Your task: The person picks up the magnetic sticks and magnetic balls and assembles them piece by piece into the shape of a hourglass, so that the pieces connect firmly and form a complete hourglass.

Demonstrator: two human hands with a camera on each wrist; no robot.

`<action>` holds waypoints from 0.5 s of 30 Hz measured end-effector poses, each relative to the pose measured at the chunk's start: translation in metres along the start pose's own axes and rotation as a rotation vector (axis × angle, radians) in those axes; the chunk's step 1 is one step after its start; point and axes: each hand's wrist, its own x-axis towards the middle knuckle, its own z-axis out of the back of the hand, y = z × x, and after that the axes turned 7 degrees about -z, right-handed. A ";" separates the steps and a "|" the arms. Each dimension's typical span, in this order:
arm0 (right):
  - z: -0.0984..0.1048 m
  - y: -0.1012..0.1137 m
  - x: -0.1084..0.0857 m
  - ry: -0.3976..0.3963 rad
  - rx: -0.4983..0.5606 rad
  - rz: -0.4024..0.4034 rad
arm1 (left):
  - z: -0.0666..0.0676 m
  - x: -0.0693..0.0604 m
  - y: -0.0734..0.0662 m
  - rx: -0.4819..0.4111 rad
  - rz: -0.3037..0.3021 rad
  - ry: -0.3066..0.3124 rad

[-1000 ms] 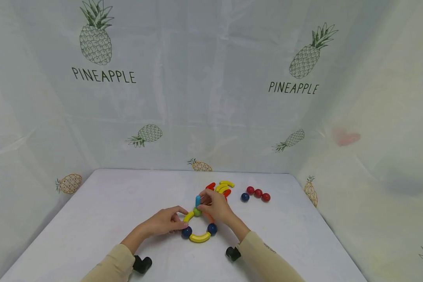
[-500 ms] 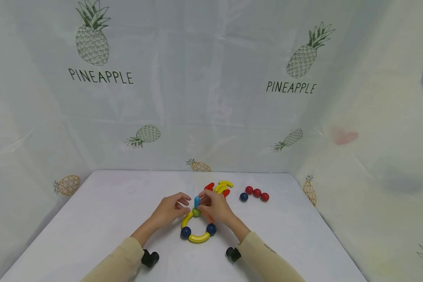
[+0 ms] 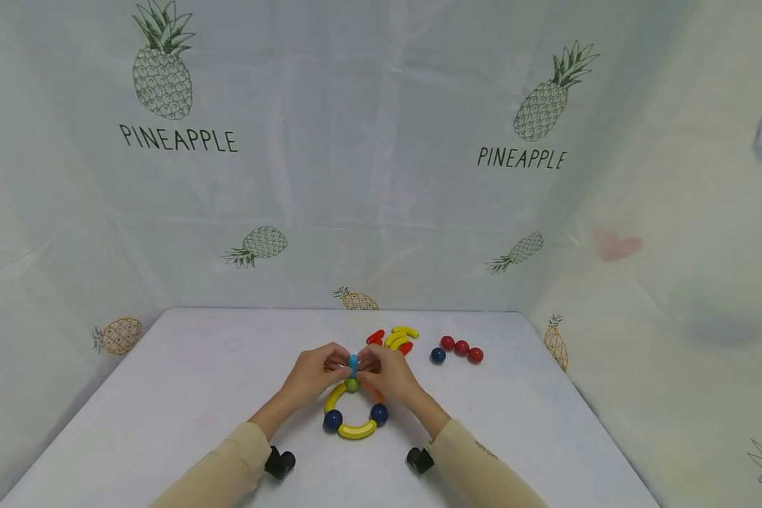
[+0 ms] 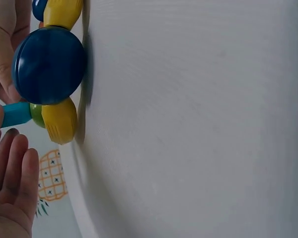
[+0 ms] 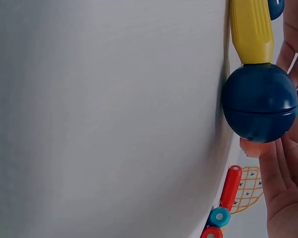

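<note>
A ring lies on the table: a green ball (image 3: 352, 384), yellow curved pieces (image 3: 358, 431), two dark blue balls (image 3: 333, 421) and an orange curved piece (image 3: 375, 392). Upright on the green ball stands a blue stick (image 3: 353, 364). My left hand (image 3: 316, 370) and my right hand (image 3: 389, 371) pinch this stick from either side. In the left wrist view the stick (image 4: 16, 114) meets the green ball, with fingertips at its other end. A blue ball (image 5: 260, 102) fills the front of the right wrist view, partly hiding the right fingers.
Behind my right hand lie red (image 3: 375, 337) and yellow curved pieces (image 3: 406, 331). Farther right are three red balls (image 3: 461, 348) and a dark blue ball (image 3: 438, 355). A printed curtain (image 3: 330, 176) hangs behind the white table (image 3: 216, 367).
My left hand has left the ring's left side, moved up and right, and closed its fingers on the blue stick. My right hand has stayed at the stick.
</note>
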 end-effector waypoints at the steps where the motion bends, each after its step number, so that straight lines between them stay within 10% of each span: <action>1: 0.001 0.000 0.000 0.000 -0.001 0.008 | 0.000 0.001 0.000 -0.008 -0.005 0.000; 15: 0.040 -0.014 -0.008 -0.070 -0.136 0.055 | -0.006 0.009 -0.001 0.006 0.021 0.050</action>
